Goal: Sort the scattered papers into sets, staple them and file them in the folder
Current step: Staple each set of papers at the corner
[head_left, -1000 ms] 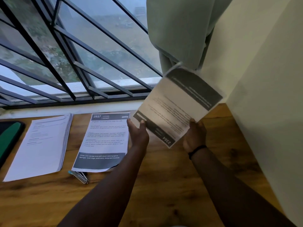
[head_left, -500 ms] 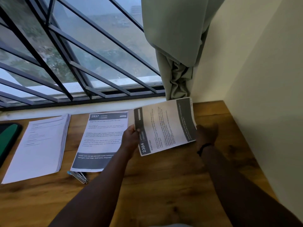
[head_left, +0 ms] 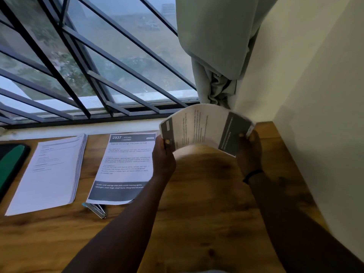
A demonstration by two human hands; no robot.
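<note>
Both hands hold one set of printed papers (head_left: 204, 127) sideways above the wooden table's right part; the sheets bow upward in the middle. My left hand (head_left: 164, 156) pinches the set's left end at its dark header band. At the right end my right hand (head_left: 248, 146) grips the dark footer band. A sheet headed "2937 KITCHEN" (head_left: 126, 166) lies flat on the table to the left of my left arm. A thick stack of white papers (head_left: 49, 172) lies further left. A stapler (head_left: 95, 209) pokes out from under the 2937 sheet's near edge.
A dark folder with a green panel (head_left: 10, 164) lies at the table's left edge. A barred window (head_left: 94, 75) runs along the back. A pale curtain (head_left: 214, 56) hangs at the back right. A cream wall (head_left: 315, 115) bounds the wooden table (head_left: 206, 213) on the right.
The held set has come down from a raised tilt and turned sideways. My right hand let go for a moment and now grips its right end, and the sheets now bow upward.
</note>
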